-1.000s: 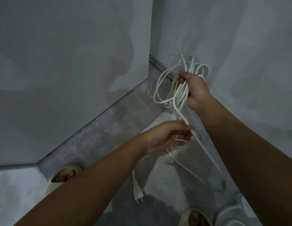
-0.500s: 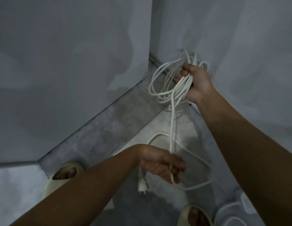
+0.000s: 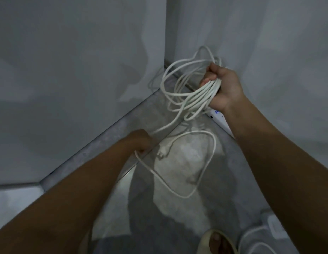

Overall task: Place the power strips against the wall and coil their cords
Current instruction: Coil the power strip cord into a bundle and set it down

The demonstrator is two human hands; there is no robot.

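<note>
My right hand (image 3: 222, 87) is closed around a bundle of several loops of white cord (image 3: 179, 88), held up near the corner of the room. One strand runs down from the bundle to my left hand (image 3: 141, 142), which pinches it low over the floor. From there the loose end sweeps in a big loop (image 3: 205, 162) and ends in a white plug (image 3: 163, 153) hanging beside my left hand. A white power strip (image 3: 219, 118) lies along the foot of the right wall, partly hidden by my right wrist.
Grey walls meet in a corner (image 3: 166, 57) just behind the bundle. A second power strip (image 3: 275, 226) and its cord (image 3: 251, 241) lie on the floor at the lower right. My sandalled foot (image 3: 216, 242) shows at the bottom edge.
My left hand slid along the cord, dropped toward the floor, then moved left and away from me. The loose loop grew and the plug swung up beside my left hand. The bundle tilted.
</note>
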